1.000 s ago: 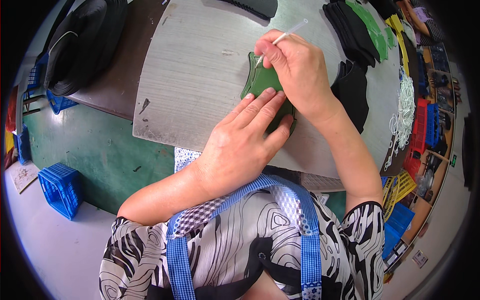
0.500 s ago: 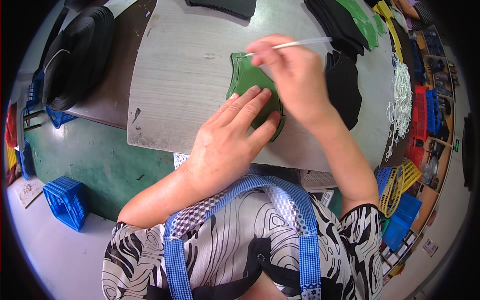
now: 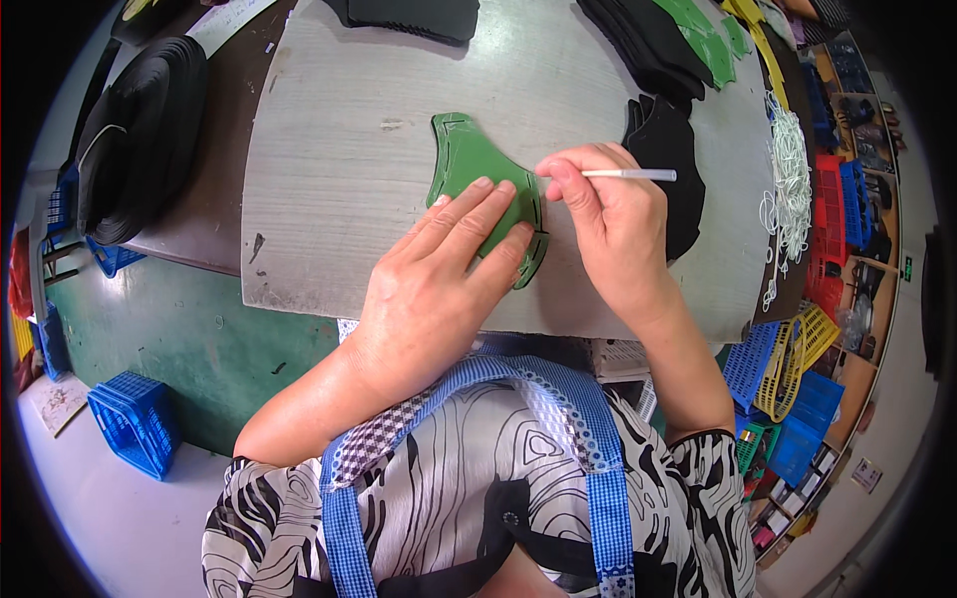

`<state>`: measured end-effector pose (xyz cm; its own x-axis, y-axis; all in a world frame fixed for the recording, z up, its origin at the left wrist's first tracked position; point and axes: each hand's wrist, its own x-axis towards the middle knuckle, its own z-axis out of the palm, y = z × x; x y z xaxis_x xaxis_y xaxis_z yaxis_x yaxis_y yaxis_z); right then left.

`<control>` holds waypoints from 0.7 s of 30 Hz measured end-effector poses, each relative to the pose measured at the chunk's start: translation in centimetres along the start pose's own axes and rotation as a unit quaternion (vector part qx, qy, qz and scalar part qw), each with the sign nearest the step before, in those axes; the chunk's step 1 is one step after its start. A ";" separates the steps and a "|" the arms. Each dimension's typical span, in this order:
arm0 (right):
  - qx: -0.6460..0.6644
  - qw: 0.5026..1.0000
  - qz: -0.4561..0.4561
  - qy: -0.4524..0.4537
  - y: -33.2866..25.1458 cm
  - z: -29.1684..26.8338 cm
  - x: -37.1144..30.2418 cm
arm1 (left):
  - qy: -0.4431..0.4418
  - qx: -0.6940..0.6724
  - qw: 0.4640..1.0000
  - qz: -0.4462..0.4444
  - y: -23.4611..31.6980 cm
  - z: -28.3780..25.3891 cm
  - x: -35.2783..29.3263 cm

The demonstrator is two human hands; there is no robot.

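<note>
A green curved template with narrow slots lies on the grey tabletop, a thin dark edge showing along its side. My left hand rests flat on its lower part, fingers stretched out and pressing it down. Just right of the template, my right hand pinches a slim white marking pen. Its back end points right, and its tip is near the template's right edge; I cannot tell whether it touches. Beside that hand lies a stack of black cut pieces, partly covered by the hand.
More black pieces and green sheets sit at the far right. Another black stack is at the far edge. White cord hangs along the right side. A black strap roll stands left; a blue basket is on the floor.
My right hand has moved down and to the right with the pen, from the template's top corner to its right edge. My left hand stays on the template.
</note>
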<state>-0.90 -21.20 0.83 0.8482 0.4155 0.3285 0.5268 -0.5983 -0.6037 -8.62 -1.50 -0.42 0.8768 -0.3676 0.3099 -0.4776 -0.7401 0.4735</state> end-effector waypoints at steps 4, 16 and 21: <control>-0.003 1.000 0.013 -0.020 -1.1 -0.8 -2.8 | -0.004 -0.003 1.000 -0.007 0.2 -0.1 0.1; -0.057 0.998 0.007 0.006 -2.1 -0.3 -3.6 | -0.002 0.011 1.000 -0.010 0.4 0.0 0.1; -0.069 0.997 -0.027 -0.016 -4.6 -0.4 -6.3 | 0.007 0.017 1.000 0.012 0.2 0.1 0.6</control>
<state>-8.64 -21.38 1.82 0.8174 0.4704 0.3324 0.5760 -0.6621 -0.4795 -8.15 -1.93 -0.17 0.8643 -0.3769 0.3330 -0.4958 -0.7497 0.4384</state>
